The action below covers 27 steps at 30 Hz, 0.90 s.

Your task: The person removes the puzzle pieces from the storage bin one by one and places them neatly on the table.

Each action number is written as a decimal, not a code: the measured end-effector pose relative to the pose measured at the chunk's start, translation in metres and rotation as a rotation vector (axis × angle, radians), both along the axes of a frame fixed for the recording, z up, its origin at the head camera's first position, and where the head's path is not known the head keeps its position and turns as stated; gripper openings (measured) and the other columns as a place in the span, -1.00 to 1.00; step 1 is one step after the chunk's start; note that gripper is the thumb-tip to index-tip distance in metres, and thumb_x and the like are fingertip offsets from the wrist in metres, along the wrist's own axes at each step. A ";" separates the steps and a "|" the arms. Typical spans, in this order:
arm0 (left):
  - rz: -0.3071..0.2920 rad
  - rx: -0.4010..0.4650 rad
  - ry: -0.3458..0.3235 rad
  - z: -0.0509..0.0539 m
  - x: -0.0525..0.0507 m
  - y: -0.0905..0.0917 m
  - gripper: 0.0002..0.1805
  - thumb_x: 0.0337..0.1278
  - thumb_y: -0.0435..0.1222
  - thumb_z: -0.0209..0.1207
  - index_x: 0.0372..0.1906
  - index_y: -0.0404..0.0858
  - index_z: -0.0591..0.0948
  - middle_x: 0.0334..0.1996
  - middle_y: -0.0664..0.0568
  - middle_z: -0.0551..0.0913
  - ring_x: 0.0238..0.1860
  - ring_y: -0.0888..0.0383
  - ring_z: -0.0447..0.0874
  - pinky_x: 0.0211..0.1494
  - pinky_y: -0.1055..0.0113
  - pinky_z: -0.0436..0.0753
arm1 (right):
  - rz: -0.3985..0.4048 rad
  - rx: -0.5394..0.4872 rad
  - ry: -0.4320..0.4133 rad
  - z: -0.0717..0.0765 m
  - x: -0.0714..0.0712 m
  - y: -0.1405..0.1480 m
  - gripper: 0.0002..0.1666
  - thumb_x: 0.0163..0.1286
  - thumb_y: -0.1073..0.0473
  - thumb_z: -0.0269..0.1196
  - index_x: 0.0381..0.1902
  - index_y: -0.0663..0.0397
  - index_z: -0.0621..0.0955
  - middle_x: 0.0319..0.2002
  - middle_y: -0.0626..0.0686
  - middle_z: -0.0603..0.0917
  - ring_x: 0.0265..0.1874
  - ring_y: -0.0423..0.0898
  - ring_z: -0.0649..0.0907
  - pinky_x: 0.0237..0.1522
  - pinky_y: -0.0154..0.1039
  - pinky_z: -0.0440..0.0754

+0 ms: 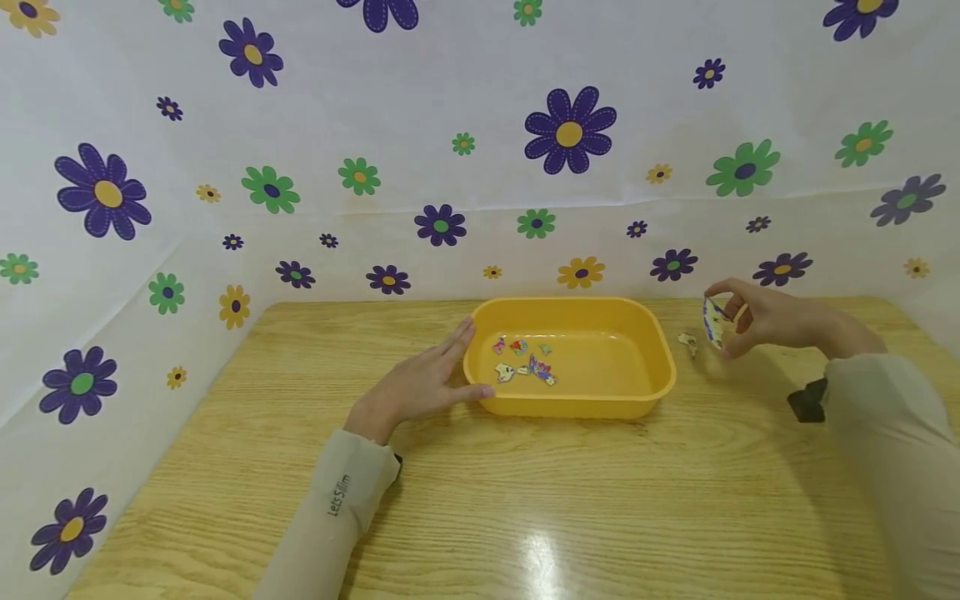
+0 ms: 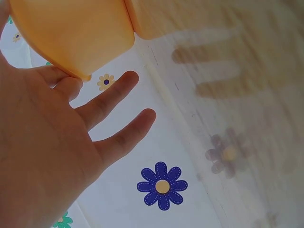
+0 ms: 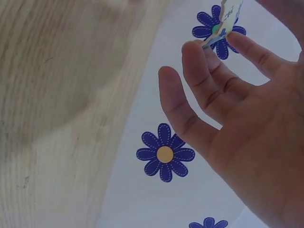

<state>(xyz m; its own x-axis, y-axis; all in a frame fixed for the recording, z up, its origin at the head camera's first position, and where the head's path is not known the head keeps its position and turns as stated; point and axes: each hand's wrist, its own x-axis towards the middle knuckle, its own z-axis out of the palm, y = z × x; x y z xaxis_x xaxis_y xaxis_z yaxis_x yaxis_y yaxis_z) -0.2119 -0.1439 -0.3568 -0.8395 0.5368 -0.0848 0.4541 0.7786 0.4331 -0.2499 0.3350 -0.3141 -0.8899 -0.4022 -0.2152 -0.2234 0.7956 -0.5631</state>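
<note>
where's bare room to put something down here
Bare: the table in front of the yellow tub, between the sleeves; the table left of the left hand; the tub's right half. Crowded: the tub's left half, where cutouts lie, and right of the tub, by a loose piece and the right hand.
</note>
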 end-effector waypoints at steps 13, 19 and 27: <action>-0.004 0.007 -0.001 0.001 0.000 0.000 0.11 0.30 0.36 0.01 0.65 -0.16 -0.17 0.64 0.10 -0.29 0.59 -0.02 -0.09 0.56 0.00 0.09 | -0.022 0.106 0.048 -0.015 -0.003 0.014 0.02 0.08 0.27 0.49 0.40 0.39 0.21 -0.02 0.36 0.48 -0.18 0.14 0.57 -0.13 0.09 0.59; 0.000 0.002 -0.001 0.000 0.001 0.000 0.11 0.30 0.37 0.01 0.65 -0.14 -0.18 0.64 0.08 -0.29 0.59 -0.04 -0.09 0.55 -0.03 0.10 | -0.016 0.126 0.060 -0.021 -0.003 0.015 0.02 0.05 0.24 0.53 0.38 0.38 0.26 -0.03 0.36 0.51 -0.21 0.14 0.60 -0.14 0.13 0.60; 0.003 0.004 -0.005 0.000 0.000 -0.001 0.11 0.30 0.37 0.01 0.65 -0.14 -0.18 0.63 0.12 -0.30 0.59 -0.03 -0.09 0.56 -0.02 0.10 | 0.011 0.104 0.070 -0.031 -0.006 0.020 -0.02 -0.01 0.31 0.50 0.34 0.46 0.31 -0.05 0.35 0.50 -0.22 0.13 0.61 -0.07 0.25 0.61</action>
<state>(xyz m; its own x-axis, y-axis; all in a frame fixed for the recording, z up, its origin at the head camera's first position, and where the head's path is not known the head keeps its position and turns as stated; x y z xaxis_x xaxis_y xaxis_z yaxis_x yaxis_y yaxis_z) -0.2116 -0.1446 -0.3565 -0.8405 0.5349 -0.0864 0.4500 0.7780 0.4385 -0.2562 0.3549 -0.3447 -0.9000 -0.3903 -0.1942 -0.2677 0.8464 -0.4604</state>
